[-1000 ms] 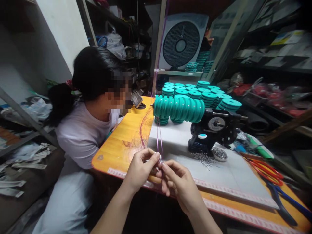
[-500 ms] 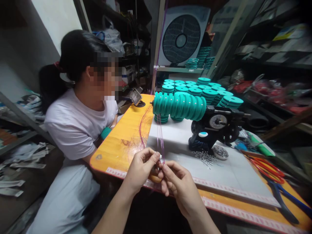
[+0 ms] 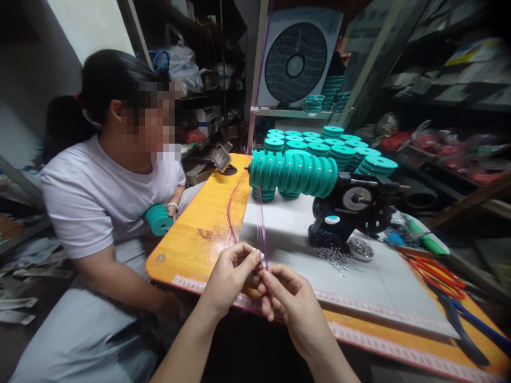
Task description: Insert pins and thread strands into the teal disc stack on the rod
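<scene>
My left hand [image 3: 233, 274] and my right hand [image 3: 293, 292] meet close together over the table's front edge. Both have thumb and fingers pinched on thin purple line [image 3: 261, 226], which runs down in strands from the teal foam spools [image 3: 293, 173]. A small white bit shows at my left thumb tip; I cannot tell what it is. The spools sit in a row on the shaft of a black hand winder [image 3: 351, 202] with a round dial. Loose reddish line [image 3: 230, 207] curves down left of the strands. The line's ends are hidden by my fingers.
Stacked teal spools [image 3: 335, 143] stand behind the winder, with a box fan [image 3: 295, 64] beyond. Small metal pieces [image 3: 333, 259] lie by a filled dish [image 3: 361, 248]. Red-handled scissors [image 3: 437, 276] and blue-handled pliers [image 3: 463, 330] lie right. A co-worker [image 3: 107, 186] sits left, holding teal spools [image 3: 158, 219].
The co-worker has shifted left, and the teal spools in that person's hand show more fully. The purple strands have drawn closer together above my fingers. My hands have barely moved.
</scene>
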The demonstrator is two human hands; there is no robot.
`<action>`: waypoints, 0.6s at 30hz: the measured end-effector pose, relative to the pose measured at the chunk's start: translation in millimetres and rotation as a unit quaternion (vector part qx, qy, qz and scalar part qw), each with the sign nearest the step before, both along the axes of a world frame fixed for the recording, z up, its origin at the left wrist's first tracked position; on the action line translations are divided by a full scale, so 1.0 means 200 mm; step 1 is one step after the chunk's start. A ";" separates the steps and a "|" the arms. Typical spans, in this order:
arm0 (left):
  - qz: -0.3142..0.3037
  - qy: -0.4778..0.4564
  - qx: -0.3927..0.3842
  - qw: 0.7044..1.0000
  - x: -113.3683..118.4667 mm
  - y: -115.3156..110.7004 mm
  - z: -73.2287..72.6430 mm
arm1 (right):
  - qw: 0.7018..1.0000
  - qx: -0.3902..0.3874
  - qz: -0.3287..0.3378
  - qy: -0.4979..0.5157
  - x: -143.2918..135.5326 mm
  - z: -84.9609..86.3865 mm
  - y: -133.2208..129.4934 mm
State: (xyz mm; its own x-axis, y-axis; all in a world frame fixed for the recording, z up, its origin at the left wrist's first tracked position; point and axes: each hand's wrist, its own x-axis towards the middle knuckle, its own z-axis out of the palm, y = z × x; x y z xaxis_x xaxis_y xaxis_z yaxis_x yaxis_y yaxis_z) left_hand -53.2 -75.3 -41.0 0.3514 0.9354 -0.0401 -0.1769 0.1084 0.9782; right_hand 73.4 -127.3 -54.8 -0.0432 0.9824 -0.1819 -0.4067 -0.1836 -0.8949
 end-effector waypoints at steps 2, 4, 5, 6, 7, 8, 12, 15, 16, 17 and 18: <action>-0.003 0.007 0.001 1.000 0.00 0.00 0.00 | 1.000 0.000 -0.001 -0.004 0.00 0.00 0.00; -0.008 0.009 -0.003 1.000 0.01 0.00 0.00 | 1.000 0.001 0.001 -0.007 0.00 0.00 -0.01; -0.011 0.010 -0.004 1.000 0.01 0.00 0.00 | 1.000 0.003 0.002 -0.009 0.00 -0.01 -0.01; -0.012 0.010 -0.004 1.000 0.01 0.00 0.00 | 1.000 0.004 0.004 -0.011 0.00 -0.01 -0.01; -0.013 0.011 -0.005 1.000 0.01 0.00 0.01 | 1.000 0.006 0.005 -0.013 0.00 -0.01 -0.01; -0.014 0.011 -0.004 1.000 0.01 0.00 0.00 | 1.000 0.009 0.006 -0.015 0.00 -0.01 -0.01; -0.021 0.010 -0.010 1.000 0.01 0.00 0.00 | 1.000 0.017 0.005 -0.025 0.01 -0.01 0.00; -0.037 0.011 -0.025 0.999 0.02 0.00 0.00 | 0.999 0.024 0.006 -0.032 0.01 -0.01 0.00; -0.039 0.013 -0.027 0.999 0.02 0.00 0.00 | 0.999 0.027 0.006 -0.034 0.01 -0.01 0.00; -0.039 0.014 -0.027 0.999 0.02 -0.01 0.00 | 0.999 0.030 0.006 -0.037 0.00 -0.01 0.00; -0.037 0.014 -0.025 0.999 0.02 -0.01 -0.01 | 0.999 0.034 0.004 -0.040 0.00 -0.01 -0.01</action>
